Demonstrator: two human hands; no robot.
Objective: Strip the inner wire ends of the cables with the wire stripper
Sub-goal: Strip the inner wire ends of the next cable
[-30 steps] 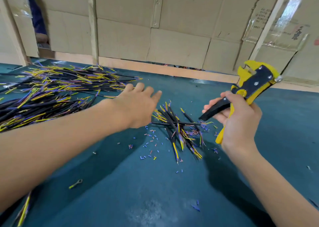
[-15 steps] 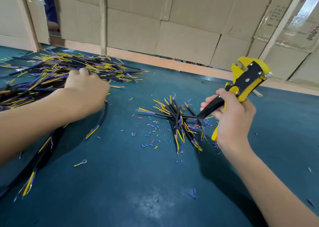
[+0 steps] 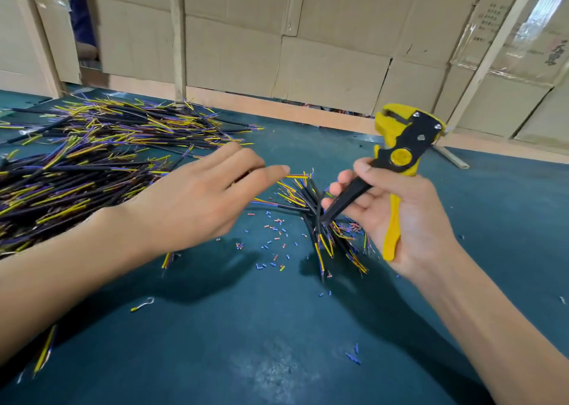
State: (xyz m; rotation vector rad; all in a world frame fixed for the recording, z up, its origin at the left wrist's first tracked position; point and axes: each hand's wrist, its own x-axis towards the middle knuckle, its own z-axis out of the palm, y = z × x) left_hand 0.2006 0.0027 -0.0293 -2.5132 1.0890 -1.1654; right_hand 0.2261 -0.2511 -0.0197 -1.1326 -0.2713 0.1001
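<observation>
Risk: left hand (image 3: 197,207), fingers spread, empty, could snag several cables (image 3: 311,207); right hand (image 3: 397,213) grips wire stripper (image 3: 400,155).

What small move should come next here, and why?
Probably bring the left hand, which seems to carry one black cable whose yellow-tipped end pokes out beneath it, up to the raised head of the yellow and black wire stripper. The right hand grips the handles, and nothing sits in the stripper's mouth yet.

left hand (image 3: 197,207) off big cable pile (image 3: 92,164), back toward centre
</observation>
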